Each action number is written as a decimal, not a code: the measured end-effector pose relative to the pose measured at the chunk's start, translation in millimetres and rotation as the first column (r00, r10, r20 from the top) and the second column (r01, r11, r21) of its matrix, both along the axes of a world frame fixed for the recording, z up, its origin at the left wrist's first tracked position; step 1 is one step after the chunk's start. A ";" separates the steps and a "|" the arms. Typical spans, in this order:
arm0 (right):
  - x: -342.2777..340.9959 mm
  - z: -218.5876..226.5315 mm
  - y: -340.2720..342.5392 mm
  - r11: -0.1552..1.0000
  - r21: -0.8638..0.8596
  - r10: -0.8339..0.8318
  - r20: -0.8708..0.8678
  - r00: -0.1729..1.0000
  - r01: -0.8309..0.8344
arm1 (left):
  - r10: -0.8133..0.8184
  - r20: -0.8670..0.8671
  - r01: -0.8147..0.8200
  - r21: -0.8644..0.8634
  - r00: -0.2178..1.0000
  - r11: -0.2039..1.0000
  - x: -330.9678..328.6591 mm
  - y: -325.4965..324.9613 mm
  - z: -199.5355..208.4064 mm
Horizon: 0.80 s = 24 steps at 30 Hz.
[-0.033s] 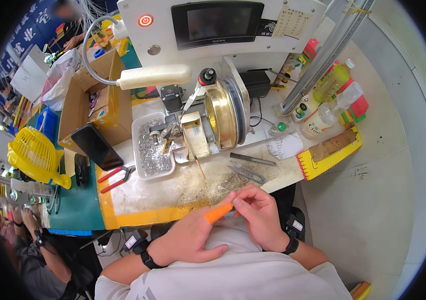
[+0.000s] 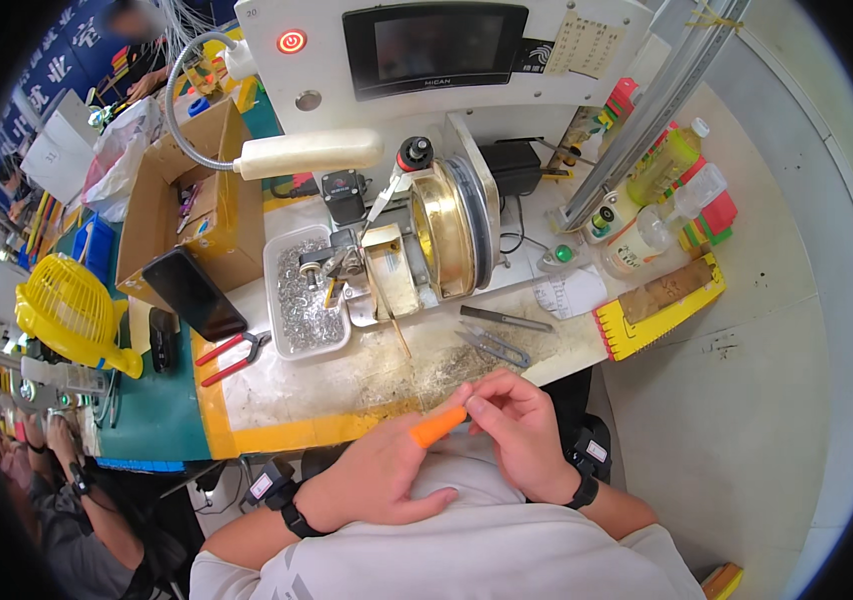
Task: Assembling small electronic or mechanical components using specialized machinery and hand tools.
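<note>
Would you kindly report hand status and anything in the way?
Left hand, thumb spread, wears orange finger sleeve. Right hand at sleeve's tip, hold unclear. Snips on bench, not between hands.

We see bright, even light, glare on the round gold-coloured metal drum (image 2: 457, 240), and fisheye bending toward blackened corners.

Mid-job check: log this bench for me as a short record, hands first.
Left hand: left hand wears an orange finger cover on one finger; thumb held apart
Right hand: right hand has its fingertips at the cover's tip; firmness of grip unclear
Beyond hands: dark tweezers and snips on the bench
Tray: white tray containing small metal pieces
Left of tray: red-handled pliers, phone
Far left: yellow fan
</note>
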State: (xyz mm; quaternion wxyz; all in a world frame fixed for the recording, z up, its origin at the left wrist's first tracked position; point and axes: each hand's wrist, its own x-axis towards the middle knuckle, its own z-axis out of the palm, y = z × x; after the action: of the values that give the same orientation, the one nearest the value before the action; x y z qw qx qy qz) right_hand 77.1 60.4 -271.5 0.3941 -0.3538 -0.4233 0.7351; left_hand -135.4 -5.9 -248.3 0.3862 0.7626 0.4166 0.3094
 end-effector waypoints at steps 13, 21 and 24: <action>3.9 13.5 2.4 1.000 -0.025 0.020 0.053 0.998 -0.019 | 0.029 -0.213 -0.026 0.016 0.977 1.000 -0.4 4.6 14.2; 3.3 12.8 1.7 0.999 -0.039 0.023 0.049 0.999 -0.021 | 0.036 -0.243 -0.025 0.050 0.969 0.998 -1.3 3.1 13.4; 3.7 10.3 1.9 0.999 -0.034 0.040 0.062 0.997 -0.038 | 0.055 -0.213 -0.031 0.113 0.975 0.993 -2.1 1.5 8.4</action>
State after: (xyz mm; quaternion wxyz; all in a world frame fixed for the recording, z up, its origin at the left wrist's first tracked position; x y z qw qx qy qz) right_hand 80.9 62.3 -261.2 0.3602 -0.3750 -0.4300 0.7380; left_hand -137.5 -4.4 -239.9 0.2897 0.8024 0.4551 0.2553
